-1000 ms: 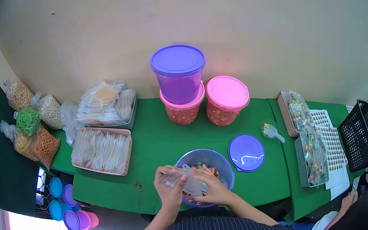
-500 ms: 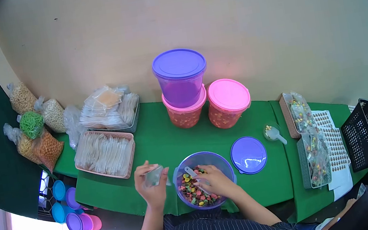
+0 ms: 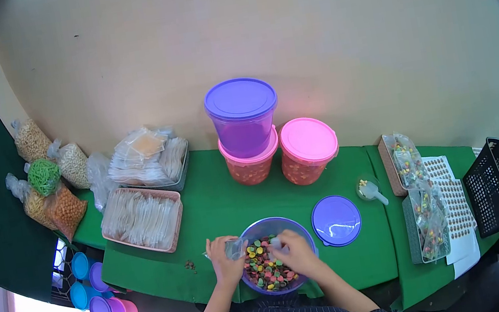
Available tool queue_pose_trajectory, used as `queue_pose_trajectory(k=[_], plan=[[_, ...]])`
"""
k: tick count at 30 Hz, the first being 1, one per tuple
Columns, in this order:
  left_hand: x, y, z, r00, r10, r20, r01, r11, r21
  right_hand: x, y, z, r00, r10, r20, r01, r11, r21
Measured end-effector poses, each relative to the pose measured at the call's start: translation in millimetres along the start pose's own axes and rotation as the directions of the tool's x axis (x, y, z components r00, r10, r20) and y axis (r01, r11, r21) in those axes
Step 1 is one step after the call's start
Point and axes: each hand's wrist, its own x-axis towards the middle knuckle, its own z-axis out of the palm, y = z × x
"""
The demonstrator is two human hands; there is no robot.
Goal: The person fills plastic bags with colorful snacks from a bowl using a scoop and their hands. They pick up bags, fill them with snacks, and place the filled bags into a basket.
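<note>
Over the left rim of a purple tub (image 3: 302, 223), my left hand (image 3: 224, 264) pinches a small clear plastic bag (image 3: 235, 248), its mouth turned toward the tub. Colourful small candy-like pieces (image 3: 269, 269) in pink, yellow, green and dark brown fill the tub's bottom. My right hand (image 3: 296, 254) is closed on a whitish scoop (image 3: 275, 243) above these pieces, close to the bag. My fingers hide much of the scoop. To the right of the tub lies a round purple lid (image 3: 336, 220).
Lidded pink tubs (image 3: 308, 140) and a stacked purple one (image 3: 241, 102) stand at the back. Baskets of flat clear bags (image 3: 142, 219) sit left; baskets of filled bags (image 3: 429, 225) and a black crate (image 3: 492, 186) sit right. A second scoop (image 3: 373, 192) rests in a small dish.
My left hand has come down and right with the bag to the tub's rim. My right hand has lifted the scoop out of the pieces. The other person's arm at lower right has left view.
</note>
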Motion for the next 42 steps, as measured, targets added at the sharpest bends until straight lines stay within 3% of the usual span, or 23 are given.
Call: queue_pose_trajectory(k=[1,3,5,7,11,14,15,17,21,27,29,33,35,38,42], plan=[[0,1,0,1.0,-0.008,0.021,0.008,1.0,-0.001,2,-2,-6,1.0,0.003,0.002,-0.003,1.0,0.002],[-1,1,-1,0.999,-0.017,0.048,0.017,1.0,-0.002,4,-3,-14,0.986,-0.069,-0.155,0.051,0.992,-0.114],[1,2,-1,0.999,0.005,0.034,-0.005,1.0,0.003,7,11,-10,0.982,-0.074,-0.174,0.055,0.992,-0.114],[1,0,0,0.999,0.002,0.033,-0.002,1.0,-0.007,9,21,-7,0.991,0.103,-0.084,-0.11,0.99,-0.084],[-1,0,0,0.999,-0.021,0.035,0.02,1.0,0.007,13,25,4,0.996,0.09,-0.011,-0.089,0.993,0.082],[-1,0,0,1.0,-0.019,0.019,0.019,1.0,-0.017,12,36,19,0.987,0.087,0.138,-0.052,0.969,-0.243],[-2,0,0,1.0,-0.013,0.022,0.013,1.0,-0.017,11,37,20,0.987,0.087,0.133,-0.053,0.969,-0.241],[-1,0,0,0.999,-0.024,0.028,0.024,1.0,-0.007,14,37,21,0.955,0.15,0.254,0.042,0.785,-0.618],[-2,-1,-1,1.0,-0.012,0.025,0.013,1.0,-0.018,14,47,24,0.934,0.104,0.342,0.136,0.781,-0.61],[-2,3,4,1.0,-0.024,0.013,0.025,0.999,-0.047,3,38,8,0.863,0.247,0.441,0.053,0.823,-0.565],[-6,5,6,0.999,-0.037,-0.014,0.037,0.999,-0.005,-1,37,1,0.791,0.334,0.512,-0.026,0.855,-0.519],[-12,13,12,1.0,0.009,0.016,-0.008,0.999,-0.05,1,47,-4,0.793,0.329,0.513,-0.063,0.881,-0.468],[-10,14,15,0.999,0.045,0.026,-0.044,0.999,-0.031,2,40,-2,0.756,0.399,0.519,-0.182,0.889,-0.42],[-7,11,20,0.999,0.026,0.028,-0.025,0.999,-0.037,-5,38,3,0.762,0.298,0.574,-0.119,0.937,-0.329],[-6,13,19,0.999,0.016,0.031,-0.014,0.999,-0.044,-11,51,14,0.744,0.39,0.542,-0.158,0.892,-0.424]])
